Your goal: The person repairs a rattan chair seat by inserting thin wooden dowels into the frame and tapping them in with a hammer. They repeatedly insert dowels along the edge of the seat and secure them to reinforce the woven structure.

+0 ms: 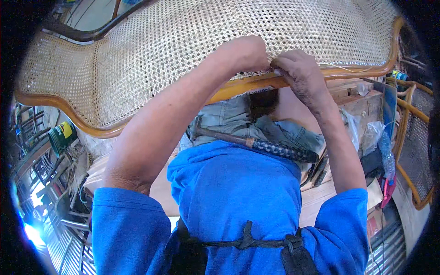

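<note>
A large woven cane panel (151, 55) in a curved brown wooden frame (250, 85) spans the far side, over my lap. At its near edge my left hand (247, 52) is closed in a fist, its fingers turned away from view. Close beside it, my right hand (300, 68) pinches at the edge where cane meets wood; its palm side is hidden. What either hand grips is too small or covered to make out. To the right of it, a loose pale cane strand (350, 68) lies along the frame. Across my lap rests a hammer (279, 149) with a black patterned grip.
At the left stands a dark green bucket (63, 137) with a yellow label, among stacked chair frames. Wooden blocks (357, 98), plastic bags (372, 135) and a plastic bottle (387, 158) are on the right. Another wood-and-cane frame (405, 137) leans beyond them.
</note>
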`<state>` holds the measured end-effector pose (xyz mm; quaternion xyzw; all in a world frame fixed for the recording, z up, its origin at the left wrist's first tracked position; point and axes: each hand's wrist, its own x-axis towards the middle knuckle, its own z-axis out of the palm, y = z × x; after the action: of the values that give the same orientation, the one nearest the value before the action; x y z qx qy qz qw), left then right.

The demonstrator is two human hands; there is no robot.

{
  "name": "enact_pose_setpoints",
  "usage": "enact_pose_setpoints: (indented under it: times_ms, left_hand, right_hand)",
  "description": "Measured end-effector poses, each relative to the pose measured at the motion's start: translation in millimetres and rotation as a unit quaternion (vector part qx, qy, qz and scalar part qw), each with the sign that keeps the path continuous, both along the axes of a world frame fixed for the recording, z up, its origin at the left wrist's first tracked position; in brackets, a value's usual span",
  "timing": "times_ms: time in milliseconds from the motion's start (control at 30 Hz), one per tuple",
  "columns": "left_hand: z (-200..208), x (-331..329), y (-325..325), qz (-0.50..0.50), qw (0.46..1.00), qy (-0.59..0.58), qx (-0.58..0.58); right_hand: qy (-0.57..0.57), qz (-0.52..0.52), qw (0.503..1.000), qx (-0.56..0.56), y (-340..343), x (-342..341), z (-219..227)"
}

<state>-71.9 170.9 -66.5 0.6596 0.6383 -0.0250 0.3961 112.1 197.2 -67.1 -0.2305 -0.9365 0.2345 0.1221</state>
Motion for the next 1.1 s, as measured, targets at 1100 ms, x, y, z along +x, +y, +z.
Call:
enact_pose_setpoints:
  times_ms: [1100]
  left_hand:
    - [9.2,-1.2,-4.9,0.032,0.999,-0.011,-0.028]
  right_hand:
    - [-0.070,-0.020,0.995,-0.070,-4.5,-11.8,5.6]
